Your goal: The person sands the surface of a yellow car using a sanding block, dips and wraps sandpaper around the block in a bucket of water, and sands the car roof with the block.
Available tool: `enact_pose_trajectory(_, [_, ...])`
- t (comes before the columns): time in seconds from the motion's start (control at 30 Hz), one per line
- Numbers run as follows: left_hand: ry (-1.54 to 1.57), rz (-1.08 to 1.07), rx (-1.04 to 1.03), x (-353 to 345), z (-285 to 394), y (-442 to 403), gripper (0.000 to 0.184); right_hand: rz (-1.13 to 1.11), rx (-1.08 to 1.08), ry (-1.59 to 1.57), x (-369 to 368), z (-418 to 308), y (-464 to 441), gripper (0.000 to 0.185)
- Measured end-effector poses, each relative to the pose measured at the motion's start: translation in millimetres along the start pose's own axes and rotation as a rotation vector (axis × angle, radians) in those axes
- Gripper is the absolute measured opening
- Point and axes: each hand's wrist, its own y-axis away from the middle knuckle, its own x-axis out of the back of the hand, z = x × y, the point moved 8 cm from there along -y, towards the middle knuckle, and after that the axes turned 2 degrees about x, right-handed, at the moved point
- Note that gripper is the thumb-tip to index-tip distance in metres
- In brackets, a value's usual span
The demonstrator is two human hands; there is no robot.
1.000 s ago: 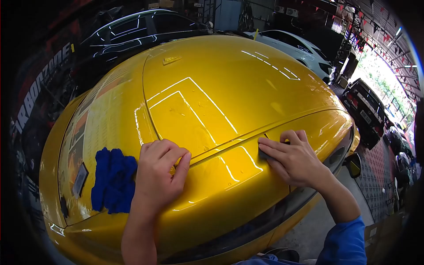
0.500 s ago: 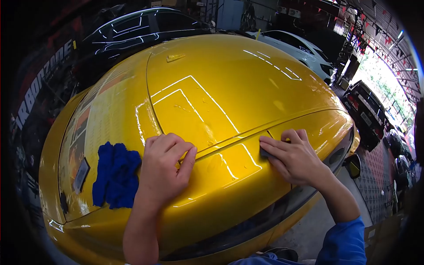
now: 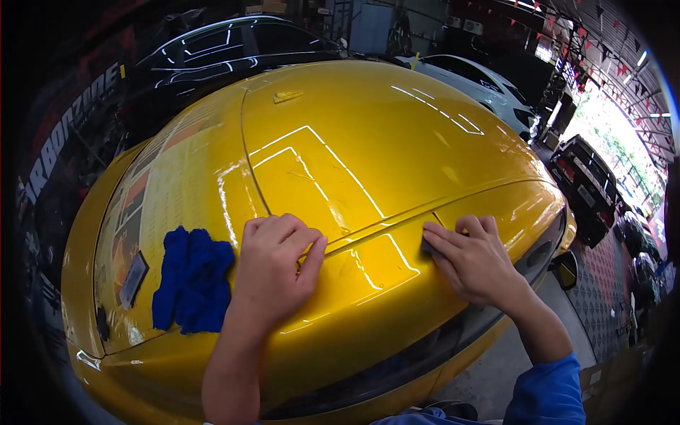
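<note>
A glossy yellow car [image 3: 397, 156] fills the middle of the view, its surface marked by a long seam and bright light reflections. My right hand [image 3: 473, 258] presses a small dark squeegee-like pad [image 3: 428, 246] against the panel just below the seam; the fingers cover most of it. Further left, my left hand [image 3: 276, 258] is closed at the seam, fingers curled and thumb bent in. Whatever lies inside that grip is hidden. Beside the left forearm rests a crumpled blue cloth [image 3: 193, 283]. Left of the cloth lies a flat grey card-like tool [image 3: 133, 280].
A small yellow piece [image 3: 288, 97] sits on the far part of the yellow surface. Behind stand a black car [image 3: 248, 53] and a white car [image 3: 467, 78]. A dark vehicle [image 3: 588, 188] is parked at right, near a side mirror [image 3: 566, 270].
Both hands appear slightly further right in the view, and the camera has shifted a little. The right hand still presses the pad on the panel; the left remains closed.
</note>
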Motion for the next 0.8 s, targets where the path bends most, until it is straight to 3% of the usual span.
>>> enact_pose_trajectory(0.37, [0.008,0.028,0.005,2,0,2,0.006,0.058,-0.009,0.037,1,10,-9,0.036])
enact_pose_trajectory(0.8, [0.01,-0.011,-0.008,-2,-2,5,0.005,-0.022,-0.103,0.067,6,2,9,0.035])
